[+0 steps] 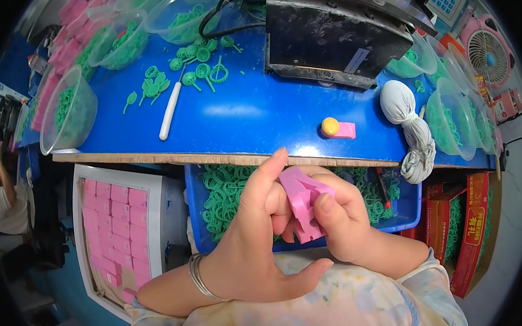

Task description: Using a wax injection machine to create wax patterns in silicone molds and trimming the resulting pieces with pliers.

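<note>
A pink rubber mould [304,205], bent and parted along a cut, is between my two hands above my lap. My right hand [351,223] grips it, thumb pressed on its near face. My left hand [247,235], with silvery bangles at the wrist, has its middle fingers curled against the mould's left side; its index finger points up and its thumb stands out to the right. The mould's inside is mostly hidden. Just below and behind the hands is a blue tray [418,204] heaped with green ring-shaped pieces [224,192].
On the blue table [228,123] lie a white-handled pick [171,111], green pieces [201,65], a yellow-topped pink block [336,127] and a knotted grey cloth [408,124]. A black machine [331,39] stands behind. Plastic bowls [69,112] flank it; pink blocks [115,225] fill a box at left.
</note>
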A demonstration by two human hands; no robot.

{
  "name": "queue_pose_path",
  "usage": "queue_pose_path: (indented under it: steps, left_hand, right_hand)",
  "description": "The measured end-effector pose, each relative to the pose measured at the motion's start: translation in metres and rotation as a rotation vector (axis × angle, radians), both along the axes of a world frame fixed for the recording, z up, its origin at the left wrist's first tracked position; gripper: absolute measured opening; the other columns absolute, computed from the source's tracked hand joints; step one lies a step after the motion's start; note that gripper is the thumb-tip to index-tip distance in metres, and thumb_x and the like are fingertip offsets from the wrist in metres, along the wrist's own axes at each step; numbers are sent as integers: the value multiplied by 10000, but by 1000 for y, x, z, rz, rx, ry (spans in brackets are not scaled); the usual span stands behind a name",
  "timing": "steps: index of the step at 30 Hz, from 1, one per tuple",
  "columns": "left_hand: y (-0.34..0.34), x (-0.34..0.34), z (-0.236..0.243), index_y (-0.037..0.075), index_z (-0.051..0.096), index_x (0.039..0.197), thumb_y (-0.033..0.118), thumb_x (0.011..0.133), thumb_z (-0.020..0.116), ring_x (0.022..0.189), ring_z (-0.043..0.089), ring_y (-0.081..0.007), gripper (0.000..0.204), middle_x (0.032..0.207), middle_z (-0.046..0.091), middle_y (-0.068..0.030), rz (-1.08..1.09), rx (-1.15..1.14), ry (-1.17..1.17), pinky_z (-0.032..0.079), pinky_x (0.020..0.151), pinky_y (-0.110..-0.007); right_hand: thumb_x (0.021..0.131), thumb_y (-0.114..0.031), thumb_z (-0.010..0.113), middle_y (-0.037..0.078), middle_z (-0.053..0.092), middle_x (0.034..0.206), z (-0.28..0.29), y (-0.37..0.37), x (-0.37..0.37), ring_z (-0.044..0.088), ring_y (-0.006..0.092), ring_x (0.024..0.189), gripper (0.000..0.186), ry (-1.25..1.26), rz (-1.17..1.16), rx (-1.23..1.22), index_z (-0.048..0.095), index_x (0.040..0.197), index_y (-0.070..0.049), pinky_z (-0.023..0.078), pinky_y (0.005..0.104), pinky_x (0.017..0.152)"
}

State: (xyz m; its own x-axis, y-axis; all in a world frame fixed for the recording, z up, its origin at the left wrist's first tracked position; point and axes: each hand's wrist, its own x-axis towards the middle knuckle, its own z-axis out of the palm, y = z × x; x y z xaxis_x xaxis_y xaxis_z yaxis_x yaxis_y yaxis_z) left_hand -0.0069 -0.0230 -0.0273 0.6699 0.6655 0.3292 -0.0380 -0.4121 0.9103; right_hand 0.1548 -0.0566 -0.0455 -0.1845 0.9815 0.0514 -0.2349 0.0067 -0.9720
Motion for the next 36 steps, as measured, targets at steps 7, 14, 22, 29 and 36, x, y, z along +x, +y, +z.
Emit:
queue_pose_path:
  steps: [7,14,22,29,36]
  left_hand:
    - [-9,12,-2,-14,94,1355,-35,683,604,671,439,-79,844,800,480,-50,163,-133,-116,331,575,-189]
    - [-9,14,-3,-20,287,1193,-82,737,537,729,556,-115,523,853,536,-107,269,-255,-137,450,621,-213]
    - [-9,4,-2,-9,321,1173,-68,732,575,857,530,-119,512,970,513,-116,253,-405,-177,435,687,-215]
    - [17,-1,-1,33,425,1128,328,672,802,1048,462,-262,661,1172,405,-162,142,265,-33,370,945,-428]
    - [21,-6,-6,14,500,928,700,831,287,643,522,-219,725,728,508,-96,-2,-1050,-842,444,658,-384]
  right_hand:
    - [957,-268,392,179,527,1057,-4,-6,-12,495,279,959,347,26,-149,32,557,978,38,378,380,860]
    - [948,-332,393,267,448,1167,-14,-5,-1,479,342,978,412,-520,-175,486,522,1039,48,357,410,880]
    - [942,-533,267,143,496,1190,1,-11,-6,495,198,1052,702,209,-110,-33,338,1294,71,375,318,925]
    - [964,-444,324,180,442,1283,18,-16,-2,459,253,1162,607,227,83,-96,347,1296,63,348,362,983]
    - [712,-253,774,210,416,1214,7,-4,2,493,277,1020,749,-597,-58,429,374,1287,11,452,344,809]
